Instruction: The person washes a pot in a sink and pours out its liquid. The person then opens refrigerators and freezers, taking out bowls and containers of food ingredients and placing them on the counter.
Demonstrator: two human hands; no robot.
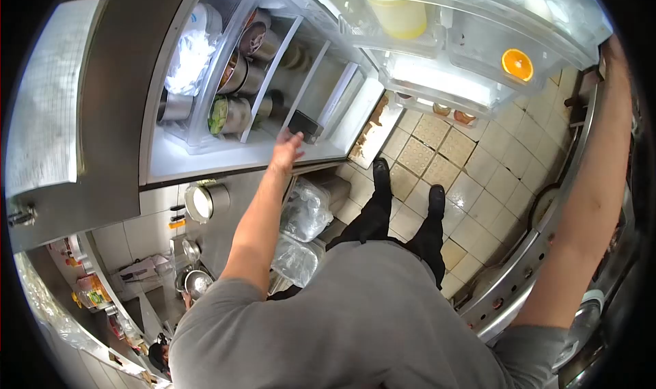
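My left hand [288, 150] reaches into the open fridge, its fingers at the near end of a dark rectangular container [305, 126] on a low shelf. Whether the fingers grip it is hard to make out. At the far right, my right hand [613, 52] is at the outer edge of the open fridge door [471, 13], its fingers mostly hidden. Metal pots [253, 78] and a tub with green food [229, 115] stand on the shelves beside my left hand. An orange half [517, 65] and a yellow container [398, 16] sit in the door.
Below the fridge are plastic-covered bins [304, 208] and a pot with white contents [207, 202]. A steel stove or counter [502, 300] runs along the right. Another person [160, 353] is partly visible at the lower left. The floor is tiled [478, 163].
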